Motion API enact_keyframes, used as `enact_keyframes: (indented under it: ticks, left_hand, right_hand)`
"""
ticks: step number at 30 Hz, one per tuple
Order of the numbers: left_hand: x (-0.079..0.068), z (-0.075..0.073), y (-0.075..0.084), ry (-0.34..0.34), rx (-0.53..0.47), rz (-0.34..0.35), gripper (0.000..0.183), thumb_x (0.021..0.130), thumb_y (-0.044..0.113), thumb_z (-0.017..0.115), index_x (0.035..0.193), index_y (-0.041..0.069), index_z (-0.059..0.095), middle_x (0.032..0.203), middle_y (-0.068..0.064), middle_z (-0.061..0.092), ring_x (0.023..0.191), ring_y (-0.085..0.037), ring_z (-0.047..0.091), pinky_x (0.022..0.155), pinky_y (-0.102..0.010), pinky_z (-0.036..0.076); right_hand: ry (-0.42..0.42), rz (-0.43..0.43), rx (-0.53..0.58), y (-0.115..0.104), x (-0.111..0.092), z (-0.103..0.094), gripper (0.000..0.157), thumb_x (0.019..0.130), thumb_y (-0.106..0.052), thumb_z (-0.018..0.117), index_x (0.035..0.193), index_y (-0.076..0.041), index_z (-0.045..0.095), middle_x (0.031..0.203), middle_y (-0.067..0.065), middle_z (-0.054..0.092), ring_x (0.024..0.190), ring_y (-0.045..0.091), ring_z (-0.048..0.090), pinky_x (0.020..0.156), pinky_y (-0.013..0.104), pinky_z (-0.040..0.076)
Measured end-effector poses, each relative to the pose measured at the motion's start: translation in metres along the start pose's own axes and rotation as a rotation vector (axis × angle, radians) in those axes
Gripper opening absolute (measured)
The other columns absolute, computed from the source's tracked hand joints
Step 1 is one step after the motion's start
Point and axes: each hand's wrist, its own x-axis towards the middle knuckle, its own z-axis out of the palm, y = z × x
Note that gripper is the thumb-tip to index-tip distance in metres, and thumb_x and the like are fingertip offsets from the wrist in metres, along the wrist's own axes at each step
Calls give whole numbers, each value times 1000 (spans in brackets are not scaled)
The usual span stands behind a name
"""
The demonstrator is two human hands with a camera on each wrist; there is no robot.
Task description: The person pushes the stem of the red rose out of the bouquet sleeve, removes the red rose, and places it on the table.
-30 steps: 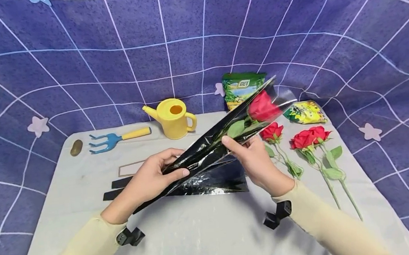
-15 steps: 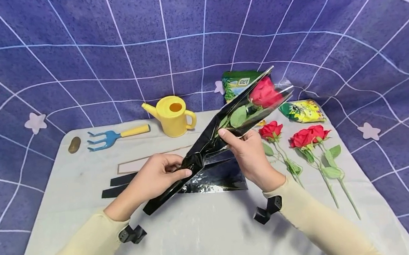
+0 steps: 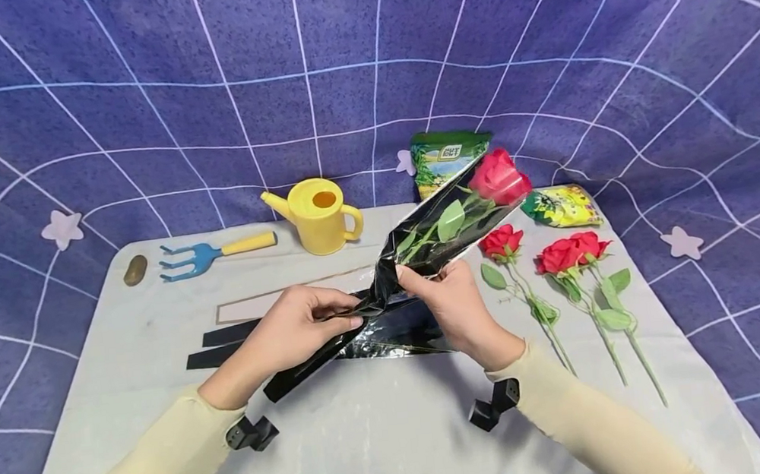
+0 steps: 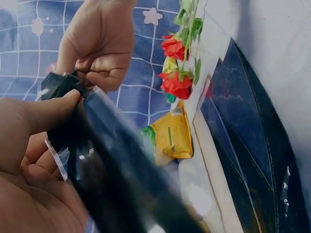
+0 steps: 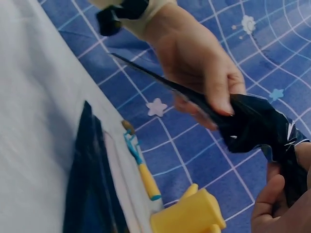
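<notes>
A red rose (image 3: 499,177) with green leaves lies inside a black flower sleeve (image 3: 380,292) with a clear front, tilted up to the right above the table. My left hand (image 3: 299,327) grips the narrow lower part, thumb on top. Higher up, my right hand (image 3: 459,313) pinches the sleeve below the leaves. Between the hands the film is crumpled and twisted. In the left wrist view the left thumb presses the black film (image 4: 104,160); the right wrist view shows the bunched film (image 5: 257,124) between both hands. The stem's lower end is hidden.
More black sleeves (image 3: 396,334) and a pale brown-edged one (image 3: 249,309) lie beneath the hands. Loose red roses (image 3: 570,253) lie right. Behind stand a yellow watering can (image 3: 320,216) and green packet (image 3: 448,158); a blue hand fork (image 3: 199,258), stone (image 3: 135,270) and yellow packet (image 3: 563,206) lie nearby.
The sleeve has become crumpled and twisted between the hands, and its clear front now faces up more. The rose head shows more plainly. My right hand has shifted slightly left and closer to the left hand.
</notes>
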Motion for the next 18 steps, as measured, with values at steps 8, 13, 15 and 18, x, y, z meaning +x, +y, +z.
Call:
enact_keyframes:
  ticks: [8,13,15,18]
  left_hand:
    - [4,-4,-2,-38,4,-22,22,85,30,71,105,21,71,97,11,67,91,-6,62,78,-29,49]
    - [0,-15,-6,-51,60,-11,25,85,38,69,71,19,59,63,14,47,61,-3,45,59,-24,39]
    - [-2,-19,-7,-48,82,-4,41,85,40,68,63,16,43,59,7,28,54,-7,30,53,-26,30]
    - [-3,-24,-8,-53,78,-10,49,84,42,68,63,14,34,59,4,20,52,-10,23,51,-26,25]
  right_hand:
    - [24,-50,-32,-1,1,-14,35,79,-15,77,109,-5,62,94,10,63,75,17,56,68,33,49]
    - [35,-82,-21,-14,10,-27,40,78,-14,78,111,-6,58,95,11,61,74,18,56,64,35,48]
    - [14,-86,-7,-19,14,-32,42,78,-11,78,114,-6,57,99,12,61,78,19,57,64,34,48]
    - [-20,-85,-10,-25,16,-36,45,78,-9,77,117,-4,56,107,16,60,88,21,58,70,33,49]
